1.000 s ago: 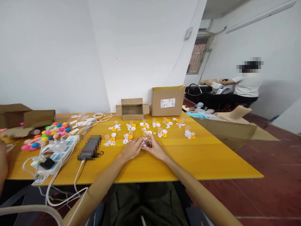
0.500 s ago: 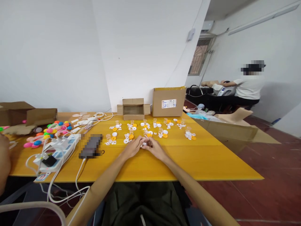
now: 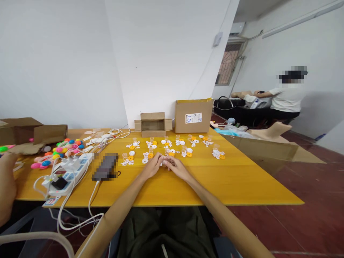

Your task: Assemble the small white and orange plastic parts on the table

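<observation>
My left hand [image 3: 152,166] and my right hand [image 3: 176,167] meet fingertip to fingertip on the yellow table [image 3: 220,179], just in front of me. Their fingers are pinched together on a small white part [image 3: 163,163] that is mostly hidden between them. Right behind the hands lie several groups of small white and orange discs with clear little cups [image 3: 172,145], spread in rows across the table.
A small open cardboard box [image 3: 152,124] and a taller box [image 3: 192,115] stand at the wall. Left are a white power strip [image 3: 68,172] with cables, a blurred dark device [image 3: 104,166], coloured balls [image 3: 57,152] and another box [image 3: 29,133]. A person sits far right.
Both hands have crept slightly farther from me, up to the discs, still pinched together on the small part. The view shifted a little.
</observation>
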`<state>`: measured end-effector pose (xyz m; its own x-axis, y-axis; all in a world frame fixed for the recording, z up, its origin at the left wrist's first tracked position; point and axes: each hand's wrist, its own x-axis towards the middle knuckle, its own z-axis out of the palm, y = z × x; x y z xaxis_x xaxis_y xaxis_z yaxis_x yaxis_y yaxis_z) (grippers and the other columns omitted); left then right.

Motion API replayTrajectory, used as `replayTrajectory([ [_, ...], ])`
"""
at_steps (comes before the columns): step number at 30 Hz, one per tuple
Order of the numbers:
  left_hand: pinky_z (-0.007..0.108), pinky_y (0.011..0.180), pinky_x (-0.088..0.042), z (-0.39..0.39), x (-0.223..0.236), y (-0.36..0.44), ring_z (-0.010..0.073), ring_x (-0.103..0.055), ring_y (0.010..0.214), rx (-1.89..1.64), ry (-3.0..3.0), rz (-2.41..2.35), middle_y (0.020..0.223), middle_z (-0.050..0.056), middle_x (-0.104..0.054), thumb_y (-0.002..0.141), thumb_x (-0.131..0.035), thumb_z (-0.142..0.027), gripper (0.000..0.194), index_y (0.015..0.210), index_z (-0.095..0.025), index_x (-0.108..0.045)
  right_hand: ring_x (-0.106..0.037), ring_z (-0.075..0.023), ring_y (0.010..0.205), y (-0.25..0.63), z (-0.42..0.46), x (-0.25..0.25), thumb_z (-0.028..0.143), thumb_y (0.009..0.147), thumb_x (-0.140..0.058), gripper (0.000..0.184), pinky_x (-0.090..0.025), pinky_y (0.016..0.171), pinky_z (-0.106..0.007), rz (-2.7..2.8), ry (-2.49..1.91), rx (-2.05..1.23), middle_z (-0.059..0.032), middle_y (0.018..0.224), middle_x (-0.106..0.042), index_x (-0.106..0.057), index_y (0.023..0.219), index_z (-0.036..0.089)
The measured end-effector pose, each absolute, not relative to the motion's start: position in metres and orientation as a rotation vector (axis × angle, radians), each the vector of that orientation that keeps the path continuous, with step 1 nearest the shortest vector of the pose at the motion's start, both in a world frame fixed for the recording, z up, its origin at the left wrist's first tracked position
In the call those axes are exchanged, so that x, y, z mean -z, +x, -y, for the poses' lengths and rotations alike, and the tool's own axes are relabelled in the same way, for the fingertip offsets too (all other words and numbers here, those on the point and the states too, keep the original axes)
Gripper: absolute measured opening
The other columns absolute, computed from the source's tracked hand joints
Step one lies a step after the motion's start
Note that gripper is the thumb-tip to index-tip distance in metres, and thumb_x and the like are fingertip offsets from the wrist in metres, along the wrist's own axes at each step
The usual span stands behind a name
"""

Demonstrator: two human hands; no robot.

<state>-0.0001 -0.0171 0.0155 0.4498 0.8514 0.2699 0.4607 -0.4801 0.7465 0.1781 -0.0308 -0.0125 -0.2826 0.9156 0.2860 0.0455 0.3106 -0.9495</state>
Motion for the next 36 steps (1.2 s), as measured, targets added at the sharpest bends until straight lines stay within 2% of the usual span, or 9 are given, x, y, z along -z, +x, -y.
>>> replayTrajectory([
  [7,0.029,0.081,-0.047,0.0137,-0.0143,0.0001,0.0166,-0.056,0.08,-0.848,2.116,-1.108,0.083,-0.002,-0.058,0.104,-0.037,-0.048,0.031,0.094,-0.024,-0.053,-0.066,-0.018,0.085,0.1785,0.0287,0.0181,0.051,0.078,-0.077,0.038,-0.057,0.081,-0.034,1.613,-0.896,-1.069,-0.0017,0.095,-0.07,-0.064,0.099,0.023],
  [13,0.028,0.081,-0.046,0.0147,-0.0167,0.001,0.0162,-0.058,0.082,-0.859,2.122,-1.091,0.085,-0.002,-0.062,0.103,-0.041,-0.044,0.027,0.093,-0.024,-0.055,-0.063,-0.0156,0.078,0.1795,0.032,0.0131,0.052,0.077,-0.078,0.04,-0.057,0.075,-0.032,1.625,-0.904,-1.066,-0.0011,0.095,-0.068,-0.064,0.101,0.024],
  [19,0.028,0.082,-0.047,0.0175,-0.0189,0.0016,0.016,-0.059,0.081,-0.888,2.111,-1.07,0.085,-0.002,-0.063,0.102,-0.042,-0.043,0.025,0.093,-0.023,-0.055,-0.064,-0.0173,0.077,0.1787,0.0325,0.0094,0.062,0.084,-0.066,0.041,-0.057,0.07,-0.032,1.597,-0.902,-1.119,-0.0029,0.089,-0.067,-0.062,0.096,0.023],
  [22,0.027,0.082,-0.046,0.0171,-0.0186,0.0013,0.016,-0.059,0.081,-0.891,2.112,-1.068,0.085,-0.002,-0.063,0.102,-0.042,-0.044,0.026,0.092,-0.023,-0.055,-0.064,-0.0181,0.078,0.1785,0.0318,0.0108,0.061,0.083,-0.067,0.04,-0.057,0.07,-0.033,1.606,-0.895,-1.126,-0.0024,0.086,-0.066,-0.061,0.095,0.024],
  [28,0.027,0.079,-0.045,0.014,-0.0163,0.0017,0.0153,-0.055,0.078,-0.882,2.111,-1.038,0.08,-0.002,-0.058,0.103,-0.038,-0.046,0.033,0.086,-0.023,-0.053,-0.064,-0.0158,0.08,0.1787,0.0333,0.0117,0.053,0.076,-0.077,0.039,-0.056,0.077,-0.032,1.599,-0.885,-1.075,-0.0006,0.096,-0.066,-0.059,0.096,0.024],
  [32,0.027,0.077,-0.044,0.0133,-0.0163,0.0022,0.0152,-0.053,0.075,-0.903,2.094,-1.034,0.075,-0.003,-0.054,0.103,-0.038,-0.047,0.033,0.083,-0.023,-0.05,-0.063,-0.0144,0.077,0.1782,0.0344,0.0104,0.052,0.073,-0.08,0.041,-0.055,0.075,-0.031,1.596,-0.9,-1.058,-0.0009,0.101,-0.066,-0.059,0.096,0.024],
  [36,0.027,0.076,-0.043,0.0134,-0.0171,0.0021,0.0153,-0.052,0.074,-0.935,2.093,-1.021,0.075,-0.003,-0.054,0.102,-0.04,-0.044,0.029,0.084,-0.023,-0.051,-0.064,-0.0162,0.08,0.1781,0.0366,0.0096,0.056,0.078,-0.075,0.041,-0.056,0.075,-0.032,1.579,-0.901,-1.081,-0.0021,0.097,-0.068,-0.06,0.1,0.025],
])
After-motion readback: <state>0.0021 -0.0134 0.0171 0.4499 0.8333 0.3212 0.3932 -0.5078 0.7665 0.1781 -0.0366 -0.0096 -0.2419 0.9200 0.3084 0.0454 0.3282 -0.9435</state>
